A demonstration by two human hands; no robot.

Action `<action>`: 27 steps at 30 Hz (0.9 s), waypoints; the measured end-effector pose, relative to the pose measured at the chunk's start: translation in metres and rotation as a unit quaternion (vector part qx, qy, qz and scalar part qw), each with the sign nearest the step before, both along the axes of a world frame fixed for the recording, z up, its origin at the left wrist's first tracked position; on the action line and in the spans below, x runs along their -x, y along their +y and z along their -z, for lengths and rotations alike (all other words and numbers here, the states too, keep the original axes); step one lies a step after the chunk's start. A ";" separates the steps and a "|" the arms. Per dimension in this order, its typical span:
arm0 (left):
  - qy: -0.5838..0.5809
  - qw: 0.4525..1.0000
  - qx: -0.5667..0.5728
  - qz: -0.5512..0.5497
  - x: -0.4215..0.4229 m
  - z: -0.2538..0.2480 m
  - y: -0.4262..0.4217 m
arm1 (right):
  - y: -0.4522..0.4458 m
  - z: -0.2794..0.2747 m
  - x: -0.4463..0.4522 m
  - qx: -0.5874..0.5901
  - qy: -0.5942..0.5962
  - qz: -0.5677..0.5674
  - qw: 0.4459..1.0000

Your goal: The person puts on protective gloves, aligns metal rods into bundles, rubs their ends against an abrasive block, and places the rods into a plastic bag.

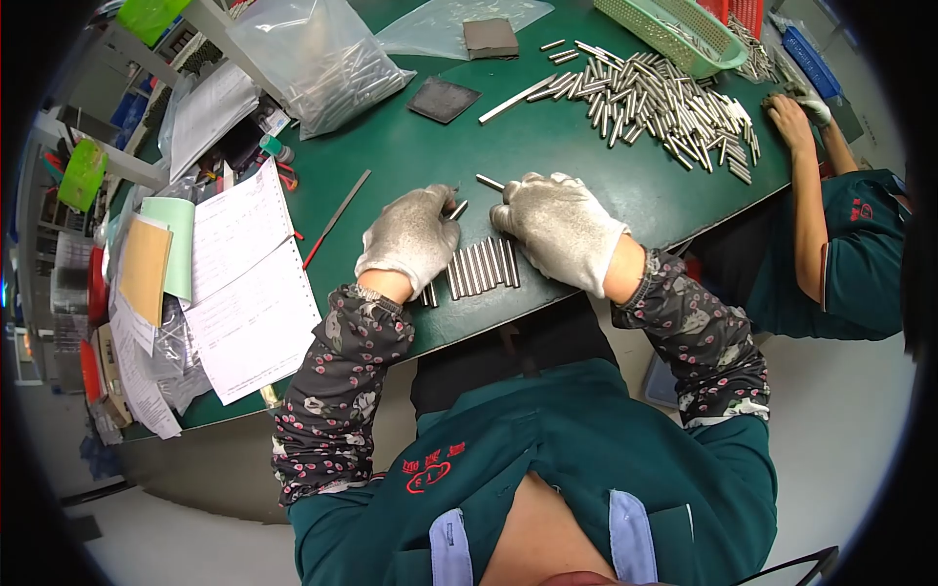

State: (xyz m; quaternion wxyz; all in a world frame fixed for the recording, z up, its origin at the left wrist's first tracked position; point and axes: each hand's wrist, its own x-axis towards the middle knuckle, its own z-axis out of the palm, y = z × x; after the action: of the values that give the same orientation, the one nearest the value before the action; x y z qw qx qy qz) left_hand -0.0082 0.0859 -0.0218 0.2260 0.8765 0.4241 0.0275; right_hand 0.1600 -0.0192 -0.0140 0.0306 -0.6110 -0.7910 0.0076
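Near the centre of the frame, the gloved left hand (410,234) is closed on a short metal rod (460,210), which sticks out at the fingertips on the hand's right edge. Just to the right, the gloved right hand (562,230) pinches a second rod (490,183), most of it jutting toward the upper left beyond the fingers. A row of rods (483,269) lies side by side on the green table (401,146), between and slightly below both hands. In the upper right, well apart from either grip, a loose rod pile (655,107) spreads beside a light-green basket (667,51).
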 end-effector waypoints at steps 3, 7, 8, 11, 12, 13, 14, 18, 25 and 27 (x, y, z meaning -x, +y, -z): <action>0.013 1.000 -0.022 0.009 -0.001 0.003 0.001 | 0.002 -0.001 0.018 0.020 -0.058 0.024 0.998; -0.026 0.999 -0.041 -0.018 0.006 -0.005 0.002 | 0.006 0.002 0.028 -0.006 -0.116 0.014 0.993; -0.037 0.998 -0.053 -0.024 0.012 -0.006 0.003 | 0.006 0.003 0.029 -0.008 -0.115 0.015 0.993; -0.055 0.996 -0.059 -0.044 0.034 -0.012 0.005 | 0.005 -0.003 0.030 0.022 -0.099 0.024 0.995; -0.061 0.995 -0.054 -0.053 0.042 -0.012 0.003 | 0.004 -0.003 0.031 0.028 -0.097 0.028 0.995; -0.066 0.995 -0.048 -0.062 0.051 -0.012 0.000 | 0.004 -0.002 0.033 0.029 -0.092 0.029 0.995; -0.058 0.995 -0.039 -0.074 0.059 -0.010 -0.002 | 0.006 0.000 0.033 0.031 -0.086 0.032 0.995; -0.028 0.993 -0.038 -0.104 0.083 0.008 -0.015 | 0.014 0.003 0.027 0.079 -0.026 0.035 0.996; -0.091 0.986 -0.135 -0.035 0.089 0.025 -0.041 | 0.006 -0.009 -0.025 -0.069 0.311 0.082 0.944; -0.053 0.992 -0.106 -0.039 0.081 0.014 -0.046 | -0.003 -0.008 -0.025 -0.073 0.289 0.068 0.952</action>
State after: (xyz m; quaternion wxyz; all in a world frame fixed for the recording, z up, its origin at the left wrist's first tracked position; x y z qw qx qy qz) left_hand -0.0892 0.0399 -0.0360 0.1525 0.8755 0.4404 0.1275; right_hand 0.1847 -0.0223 -0.0055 0.3031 -0.6309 -0.7034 0.1239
